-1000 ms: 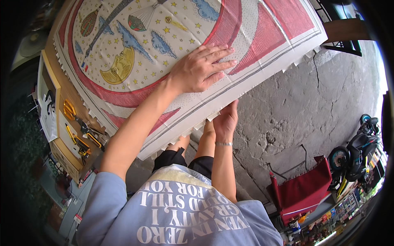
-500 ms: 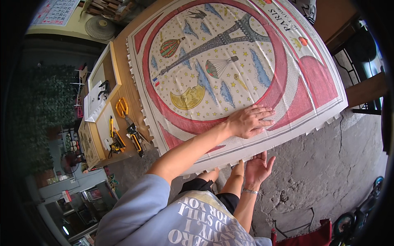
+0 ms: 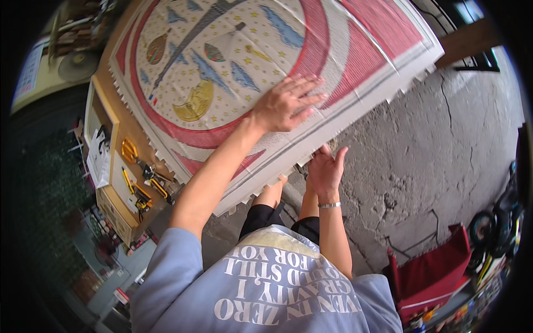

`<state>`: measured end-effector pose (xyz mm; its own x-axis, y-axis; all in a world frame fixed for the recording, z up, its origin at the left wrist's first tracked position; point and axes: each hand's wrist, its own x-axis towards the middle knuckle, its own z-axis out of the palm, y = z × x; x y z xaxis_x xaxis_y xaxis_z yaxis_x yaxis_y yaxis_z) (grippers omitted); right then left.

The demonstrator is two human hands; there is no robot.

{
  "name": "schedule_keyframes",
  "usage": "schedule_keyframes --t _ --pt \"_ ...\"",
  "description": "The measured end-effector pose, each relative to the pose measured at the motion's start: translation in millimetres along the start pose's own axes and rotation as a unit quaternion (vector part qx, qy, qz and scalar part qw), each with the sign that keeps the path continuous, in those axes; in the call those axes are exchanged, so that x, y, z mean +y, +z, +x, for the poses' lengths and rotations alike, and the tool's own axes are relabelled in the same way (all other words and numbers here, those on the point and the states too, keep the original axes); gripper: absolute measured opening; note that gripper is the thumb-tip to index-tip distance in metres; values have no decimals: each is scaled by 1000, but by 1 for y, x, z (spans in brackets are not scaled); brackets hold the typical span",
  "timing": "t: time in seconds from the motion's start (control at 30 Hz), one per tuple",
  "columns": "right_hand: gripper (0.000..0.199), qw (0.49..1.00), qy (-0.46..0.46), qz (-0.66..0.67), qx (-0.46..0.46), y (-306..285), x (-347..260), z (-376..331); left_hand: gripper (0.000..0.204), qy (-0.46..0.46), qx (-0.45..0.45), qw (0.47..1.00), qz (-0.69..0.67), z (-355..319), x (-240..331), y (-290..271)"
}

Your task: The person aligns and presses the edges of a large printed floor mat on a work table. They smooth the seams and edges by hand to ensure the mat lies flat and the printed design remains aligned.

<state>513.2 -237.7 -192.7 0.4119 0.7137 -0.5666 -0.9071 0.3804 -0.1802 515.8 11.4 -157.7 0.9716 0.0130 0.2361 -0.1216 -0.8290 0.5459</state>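
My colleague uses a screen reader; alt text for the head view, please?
A person's left hand rests on a large moon-and-stars print, the right hand palm up by its near edge; scissors lie to the left.

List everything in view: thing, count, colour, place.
printed sheet: 1, red and white, on table
table: 1, brown, under sheet
scissors: 1, orange, left tabletop
hand tools: several, yellow, black, beside scissors
wooden frame: 1, pale, left
fan: 1, grey, upper left
floor: 1, grey, right side
chair: 1, red, lower right
bike: 1, dark, right edge
shirt: 1, blue, bottom
bracelet: 1, silver, right wrist
left hand: 1, bare, on sheet
right hand: 1, bare, at sheet's edge
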Motion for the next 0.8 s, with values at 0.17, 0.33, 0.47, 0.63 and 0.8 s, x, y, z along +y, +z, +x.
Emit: schedule_keyframes --t 0.17,0.33,0.47,0.63,0.8 --pt "83 995 -92 20 12 -19 13 -11 37 -9 35 999 -15 -9 -1 0" --pt "84 988 -135 77 -20 -16 61 -1 38 -48 -1 999 17 -59 -3 11" --pt "90 991 -115 70 3 -20 68 6 39 -58 16 998 30 -72 -5 29" --pt "86 990 -133 -36 9 -42 85 14 38 -46 22 998 23 -83 -14 39" --pt "40 967 -236 -55 78 -54 102 7 39 -42 6 999 -17 -102 -10 41"
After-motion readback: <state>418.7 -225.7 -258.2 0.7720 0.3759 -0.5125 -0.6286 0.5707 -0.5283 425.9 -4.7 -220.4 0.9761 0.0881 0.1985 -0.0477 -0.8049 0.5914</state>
